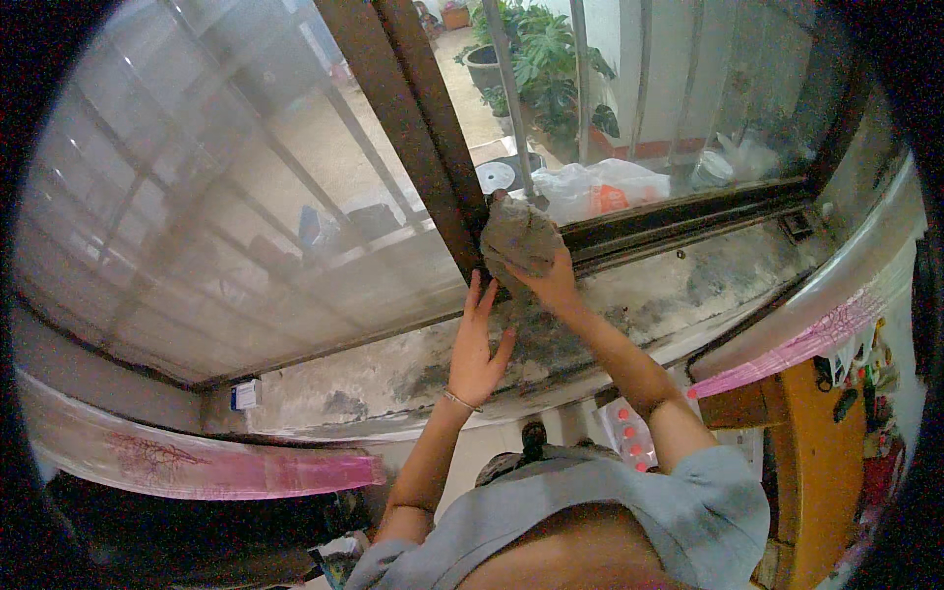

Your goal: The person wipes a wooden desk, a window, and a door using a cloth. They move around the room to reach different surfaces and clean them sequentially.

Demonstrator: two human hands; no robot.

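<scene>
A grey, dirty-looking cloth (521,234) is bunched in my right hand (552,284). It lies against the lower end of the dark window frame upright (435,125), where that meets the window track (678,217). The cloth hides part of this corner. My left hand (479,346) has its fingers apart and holds nothing. Its fingertips reach the bottom of the upright, just left of the cloth; whether they press on it I cannot tell. Left of the upright is a hazy window pane (243,192). Beneath both hands runs a stained windowsill (420,369).
Metal bars (509,96) stand outside the window, with white plastic bags (601,188) and potted plants (546,66) beyond. A small white-and-blue box (246,395) sits at the sill's left end. Pink-patterned curtains (243,464) hang at both sides. Wooden furniture (822,442) is at right.
</scene>
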